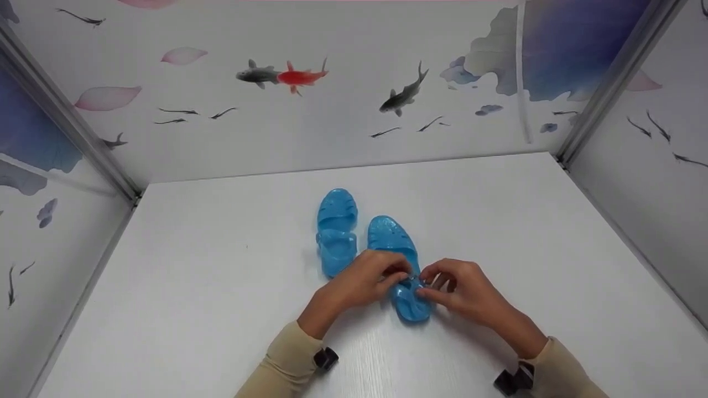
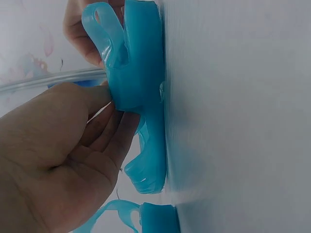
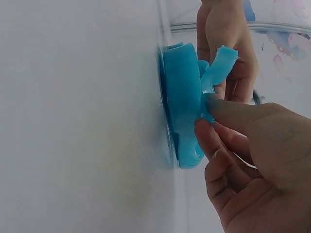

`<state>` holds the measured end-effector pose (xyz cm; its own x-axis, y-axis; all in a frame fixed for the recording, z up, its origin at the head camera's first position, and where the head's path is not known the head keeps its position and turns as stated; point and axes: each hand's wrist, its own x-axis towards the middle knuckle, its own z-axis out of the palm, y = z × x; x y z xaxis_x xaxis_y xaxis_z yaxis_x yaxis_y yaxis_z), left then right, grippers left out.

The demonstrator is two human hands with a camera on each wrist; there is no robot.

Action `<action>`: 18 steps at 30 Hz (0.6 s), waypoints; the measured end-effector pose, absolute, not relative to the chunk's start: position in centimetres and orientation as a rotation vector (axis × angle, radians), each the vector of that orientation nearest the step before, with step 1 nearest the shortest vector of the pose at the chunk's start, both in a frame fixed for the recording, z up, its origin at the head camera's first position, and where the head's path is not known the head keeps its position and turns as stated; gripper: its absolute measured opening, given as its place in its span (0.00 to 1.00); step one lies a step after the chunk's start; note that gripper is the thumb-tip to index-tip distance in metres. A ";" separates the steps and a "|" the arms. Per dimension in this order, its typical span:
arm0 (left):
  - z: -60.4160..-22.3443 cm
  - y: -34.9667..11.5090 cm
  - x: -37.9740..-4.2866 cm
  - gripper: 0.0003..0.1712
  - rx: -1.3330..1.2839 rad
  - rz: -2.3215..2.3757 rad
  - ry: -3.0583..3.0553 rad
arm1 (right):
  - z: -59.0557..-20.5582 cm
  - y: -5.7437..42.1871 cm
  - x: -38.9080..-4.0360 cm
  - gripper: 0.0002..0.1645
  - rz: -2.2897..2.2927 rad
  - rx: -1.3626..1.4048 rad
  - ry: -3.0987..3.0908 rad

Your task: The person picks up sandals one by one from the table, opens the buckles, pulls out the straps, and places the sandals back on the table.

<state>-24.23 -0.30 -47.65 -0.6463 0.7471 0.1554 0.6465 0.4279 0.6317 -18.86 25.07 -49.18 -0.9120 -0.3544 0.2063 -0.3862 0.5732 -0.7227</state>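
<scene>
A pair of glossy blue jelly sandals lies on the white table, toes pointing away. Both hands work at the ankle strap of the right-hand sandal (image 1: 390, 235). My left hand (image 1: 365, 279) comes over its inner side, thumb and fingers gripping the upper edge near the strap. From the outer side my right hand (image 1: 467, 290) pinches the strap (image 3: 208, 92) between thumb and forefinger. The strap arches above the heel in the left wrist view. To the left, the other sandal (image 1: 337, 207) sits flat, its heel partly behind my left wrist.
The white tabletop (image 1: 193, 276) extends around the sandals. Panels painted with fish and petals, such as the back panel (image 1: 332, 127), enclose it at the back and sides, with metal posts (image 1: 586, 83) at the corners.
</scene>
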 end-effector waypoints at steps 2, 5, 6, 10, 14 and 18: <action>-47.7 -0.4 -24.3 0.12 1.248 1.019 2.517 | -49.2 25.0 -18.9 0.13 1.274 0.646 -2.753; -47.8 -0.6 -24.5 0.11 1.248 1.026 2.498 | -49.2 25.0 -18.8 0.13 1.267 0.646 -2.753; -47.8 -0.6 -24.5 0.11 1.242 1.031 2.491 | -49.2 25.0 -18.8 0.13 1.264 0.646 -2.753; -47.8 -0.8 -24.6 0.11 1.231 1.058 2.465 | -49.3 25.0 -18.8 0.13 1.265 0.652 -2.748; -47.9 -0.6 -24.6 0.11 1.258 1.036 2.474 | -49.2 25.1 -18.9 0.12 1.294 0.649 -2.760; -47.8 -0.5 -24.5 0.11 1.255 1.029 2.485 | -49.1 25.3 -18.9 0.09 1.331 0.610 -2.774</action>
